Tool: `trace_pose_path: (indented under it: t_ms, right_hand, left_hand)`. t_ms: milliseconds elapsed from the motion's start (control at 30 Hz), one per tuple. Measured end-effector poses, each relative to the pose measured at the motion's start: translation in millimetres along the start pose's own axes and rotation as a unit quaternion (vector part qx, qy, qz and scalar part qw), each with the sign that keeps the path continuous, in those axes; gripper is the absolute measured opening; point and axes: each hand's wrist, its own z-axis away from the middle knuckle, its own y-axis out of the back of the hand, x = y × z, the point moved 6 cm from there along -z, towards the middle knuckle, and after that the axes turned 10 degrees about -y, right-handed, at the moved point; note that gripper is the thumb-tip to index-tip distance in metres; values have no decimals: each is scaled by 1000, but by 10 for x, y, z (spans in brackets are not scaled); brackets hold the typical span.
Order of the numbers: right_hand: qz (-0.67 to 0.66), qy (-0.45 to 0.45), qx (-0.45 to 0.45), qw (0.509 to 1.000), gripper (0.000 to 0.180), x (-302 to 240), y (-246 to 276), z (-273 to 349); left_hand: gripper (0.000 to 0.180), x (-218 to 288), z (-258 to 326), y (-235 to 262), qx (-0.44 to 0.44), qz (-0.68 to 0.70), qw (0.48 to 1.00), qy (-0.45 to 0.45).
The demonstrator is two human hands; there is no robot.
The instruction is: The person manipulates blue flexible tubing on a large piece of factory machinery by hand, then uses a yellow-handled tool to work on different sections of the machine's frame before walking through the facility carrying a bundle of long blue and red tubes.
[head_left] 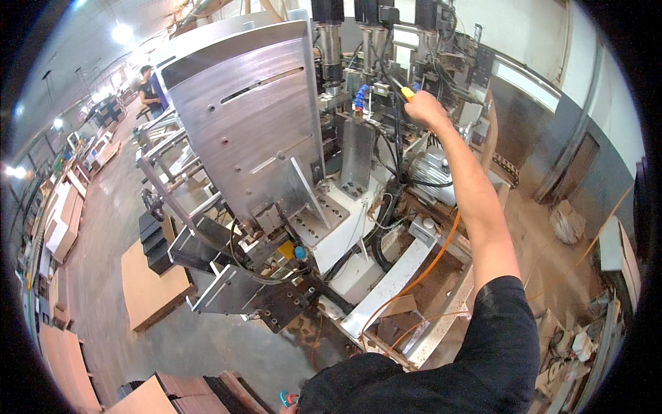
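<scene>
Head view, looking down and forward over a large woodworking machine (289,172) on a shop floor.

Right hand (426,110): arm stretched up and away from the body, black sleeve at the shoulder, forearm bare. The grip is closed round a tool with a yellow handle (407,92); only the yellow end shows past the fingers, the working tip is hidden among the machine's parts. The tool sits high in the machine's upper middle, just right of a cluster of blue fittings (360,96) and below the row of dark vertical motor heads (365,21).

Left hand: not visible as such. At the bottom edge, near the chest, a small red-and-blue object (287,399) shows; what holds it cannot be made out, so the left grip's state cannot be told.

Machine details: a big tilted brushed-metal plate (241,117) with slots on the left half; a white base block (345,228) under it; black cables (396,186) looping down the centre; a grey electric motor (431,172) just under the outstretched forearm. An orange hose (427,265) runs from under the arm down toward the floor frame.

Surroundings: flat brown boards (148,286) on the concrete floor to the left, more stacked wood (62,221) along the far left. Another person (148,86) in a dark top stands well apart in the background, upper left. Scraps and clutter (569,338) lie at right.
</scene>
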Motion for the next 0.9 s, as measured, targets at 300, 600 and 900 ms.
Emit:
trace_pose_path:
  t_ms: [300,600,900]
  right_hand:
    - [88,52,-11,995,43,-1028,-115,-55]
    - [98,-4,61,993,41,-570,470,-193]
    - [156,-171,68,970,42,1242,825,-187]
  left_hand:
    - [40,-52,78,-50,10,36,999,21]
    - [38,-24,23,-65,-6,57,998,25]
    - [36,-24,-69,-2,-37,44,998,25]
